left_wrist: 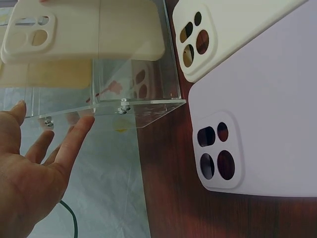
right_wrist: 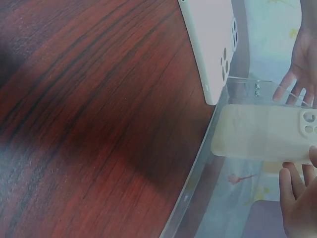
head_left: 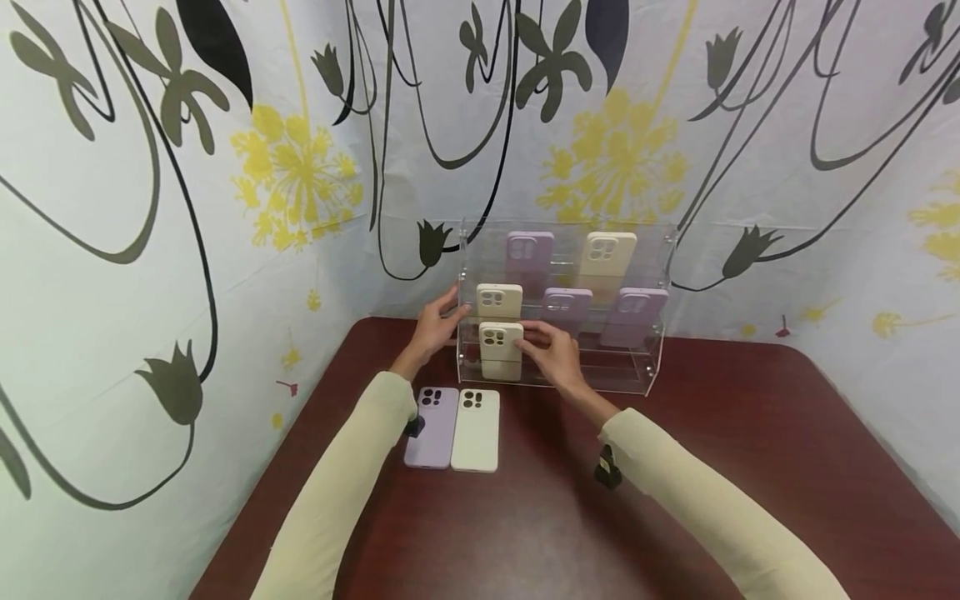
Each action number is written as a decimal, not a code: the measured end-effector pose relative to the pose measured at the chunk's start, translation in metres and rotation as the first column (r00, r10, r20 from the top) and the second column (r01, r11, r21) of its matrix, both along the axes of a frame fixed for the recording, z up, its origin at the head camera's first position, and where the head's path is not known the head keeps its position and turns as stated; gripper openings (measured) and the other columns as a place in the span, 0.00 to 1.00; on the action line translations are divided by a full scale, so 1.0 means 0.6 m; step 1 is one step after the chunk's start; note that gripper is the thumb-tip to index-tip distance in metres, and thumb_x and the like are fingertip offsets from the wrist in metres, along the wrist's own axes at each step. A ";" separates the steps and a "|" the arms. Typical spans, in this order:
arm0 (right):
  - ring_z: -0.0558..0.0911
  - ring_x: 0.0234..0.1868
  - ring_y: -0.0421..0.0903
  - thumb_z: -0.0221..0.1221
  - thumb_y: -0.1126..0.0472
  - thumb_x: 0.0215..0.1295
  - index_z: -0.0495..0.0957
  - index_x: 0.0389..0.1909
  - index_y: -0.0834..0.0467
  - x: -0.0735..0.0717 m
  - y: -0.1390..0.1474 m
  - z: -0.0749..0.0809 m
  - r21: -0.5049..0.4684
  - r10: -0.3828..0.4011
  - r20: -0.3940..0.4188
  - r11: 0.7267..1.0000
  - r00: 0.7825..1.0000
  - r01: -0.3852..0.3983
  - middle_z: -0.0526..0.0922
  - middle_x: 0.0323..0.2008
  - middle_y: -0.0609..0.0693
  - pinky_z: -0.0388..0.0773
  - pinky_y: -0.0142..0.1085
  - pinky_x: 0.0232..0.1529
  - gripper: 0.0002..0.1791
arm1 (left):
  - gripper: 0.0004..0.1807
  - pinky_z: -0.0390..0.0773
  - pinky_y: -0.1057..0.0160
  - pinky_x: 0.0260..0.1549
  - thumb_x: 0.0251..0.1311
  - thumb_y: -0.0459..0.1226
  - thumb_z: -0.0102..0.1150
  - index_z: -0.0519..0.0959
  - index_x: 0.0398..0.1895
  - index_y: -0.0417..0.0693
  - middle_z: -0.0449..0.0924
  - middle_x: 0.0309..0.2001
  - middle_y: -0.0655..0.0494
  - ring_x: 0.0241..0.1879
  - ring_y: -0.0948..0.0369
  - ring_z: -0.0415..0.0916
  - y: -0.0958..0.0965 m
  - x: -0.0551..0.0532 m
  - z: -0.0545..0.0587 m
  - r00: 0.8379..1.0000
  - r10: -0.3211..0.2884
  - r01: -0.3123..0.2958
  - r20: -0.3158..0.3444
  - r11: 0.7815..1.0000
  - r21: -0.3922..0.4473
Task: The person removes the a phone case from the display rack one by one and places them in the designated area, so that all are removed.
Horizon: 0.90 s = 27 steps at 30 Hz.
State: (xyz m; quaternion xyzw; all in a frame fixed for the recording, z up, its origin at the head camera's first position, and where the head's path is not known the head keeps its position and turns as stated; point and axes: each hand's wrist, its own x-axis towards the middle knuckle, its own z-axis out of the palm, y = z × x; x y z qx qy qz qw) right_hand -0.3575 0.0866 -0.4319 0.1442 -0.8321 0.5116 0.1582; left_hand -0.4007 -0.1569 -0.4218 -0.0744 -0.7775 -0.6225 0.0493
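A cream phone case (head_left: pixel 501 354) stands in the lowest tier of a clear acrylic display stand (head_left: pixel 555 379), at its left end. My right hand (head_left: pixel 553 354) pinches this case near its upper right edge; in the right wrist view the thumb lies over its face beside the camera cutouts. With fairly straight fingers, my left hand (head_left: pixel 437 325) touches the stand's left side wall, and in the left wrist view the fingertips (left_wrist: pixel 85 124) rest against the clear panel. Directly behind the pinched case is another cream case (head_left: pixel 498 298) in the middle tier.
Purple cases (head_left: pixel 567 308) and a cream case (head_left: pixel 607 258) fill other places on the upper tiers. On the dark red table (head_left: pixel 570 533), a purple case (head_left: pixel 432 429) and a white case (head_left: pixel 476 432) lie side by side before the stand. A patterned curtain (head_left: pixel 420 183) hangs behind.
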 end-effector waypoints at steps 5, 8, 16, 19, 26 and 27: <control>0.90 0.47 0.49 0.74 0.61 0.63 0.87 0.55 0.56 0.004 0.008 0.014 0.043 -0.015 -0.015 0.999 1.000 0.016 0.91 0.45 0.53 0.87 0.39 0.47 0.19 | 0.34 0.86 0.38 0.50 0.77 0.42 0.58 0.60 0.82 0.63 0.67 0.76 0.44 0.68 0.44 0.73 -0.001 0.000 -0.001 1.000 0.004 -0.004 -0.002 1.000 0.001; 0.90 0.46 0.49 0.74 0.61 0.63 0.87 0.55 0.55 0.007 0.015 0.024 0.038 -0.018 -0.032 0.999 0.999 0.019 0.91 0.45 0.53 0.86 0.33 0.45 0.19 | 0.34 0.86 0.37 0.50 0.77 0.42 0.58 0.60 0.82 0.62 0.67 0.76 0.44 0.67 0.44 0.74 -0.001 -0.002 -0.002 1.000 0.001 -0.001 -0.010 1.000 0.004; 0.90 0.47 0.54 0.72 0.65 0.64 0.85 0.56 0.60 0.019 0.024 0.055 -0.040 0.050 -0.021 0.998 0.999 -0.051 0.90 0.47 0.59 0.89 0.33 0.43 0.19 | 0.34 0.87 0.39 0.49 0.77 0.44 0.59 0.61 0.82 0.65 0.67 0.76 0.44 0.68 0.45 0.73 -0.002 -0.004 -0.005 1.000 -0.004 0.004 -0.006 1.000 -0.005; 0.90 0.48 0.54 0.72 0.64 0.64 0.85 0.57 0.59 0.024 0.026 0.068 -0.038 0.054 -0.023 0.998 0.998 -0.055 0.90 0.47 0.59 0.90 0.35 0.45 0.20 | 0.34 0.88 0.40 0.48 0.77 0.44 0.59 0.61 0.81 0.65 0.67 0.75 0.45 0.67 0.45 0.74 -0.001 -0.004 -0.004 1.000 -0.002 0.002 -0.011 1.000 -0.010; 0.89 0.49 0.55 0.72 0.64 0.65 0.85 0.57 0.60 0.033 0.031 0.087 -0.032 0.065 -0.034 0.997 0.997 -0.067 0.89 0.48 0.61 0.90 0.35 0.45 0.20 | 0.34 0.87 0.39 0.48 0.77 0.43 0.59 0.61 0.82 0.65 0.66 0.76 0.42 0.68 0.44 0.73 0.000 -0.002 -0.002 1.000 -0.001 0.000 -0.015 1.000 -0.013; 0.89 0.49 0.55 0.72 0.64 0.65 0.85 0.57 0.60 0.034 0.032 0.088 -0.033 0.066 -0.034 0.997 0.997 -0.068 0.89 0.48 0.61 0.90 0.35 0.45 0.20 | 0.34 0.87 0.39 0.48 0.77 0.43 0.59 0.61 0.82 0.64 0.65 0.76 0.42 0.68 0.44 0.73 -0.001 -0.002 -0.002 1.000 0.001 -0.001 -0.016 1.000 -0.019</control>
